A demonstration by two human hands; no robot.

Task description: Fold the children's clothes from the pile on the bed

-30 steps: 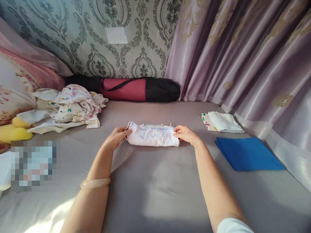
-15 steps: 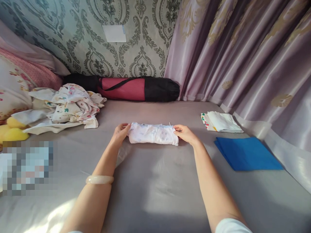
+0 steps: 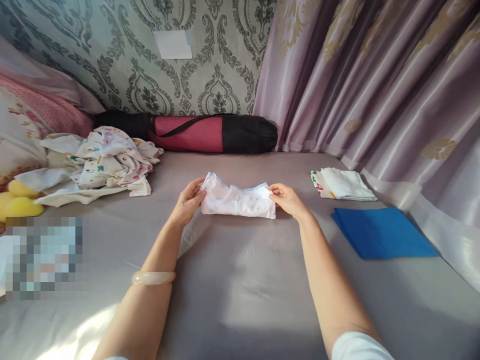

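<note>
A white baby garment (image 3: pixel 238 201) with a faint pale print lies folded into a narrow strip on the grey sheet (image 3: pixel 255 280). At its left end my left hand (image 3: pixel 190 200) pinches the fabric, and that upper corner is lifted a little. My right hand (image 3: pixel 287 198) grips the right end between thumb and fingers. The strip sags slightly between the hands. Its exact kind of garment cannot be told while folded. A pale bangle (image 3: pixel 153 278) circles my left forearm.
Crumpled printed clothes (image 3: pixel 112 162) lie at the left beside a yellow plush thing (image 3: pixel 24 200). Folded white cloth (image 3: pixel 345 184) and a blue folded fabric (image 3: pixel 386 234) lie at the right. Behind, a red and black rolled mat bag (image 3: pixel 191 133) rests along the wall; curtains (image 3: pixel 318 90) hang right.
The left end of the folded garment has risen, with my left hand moving slightly up. My right hand keeps its hold and has shifted only a little.
</note>
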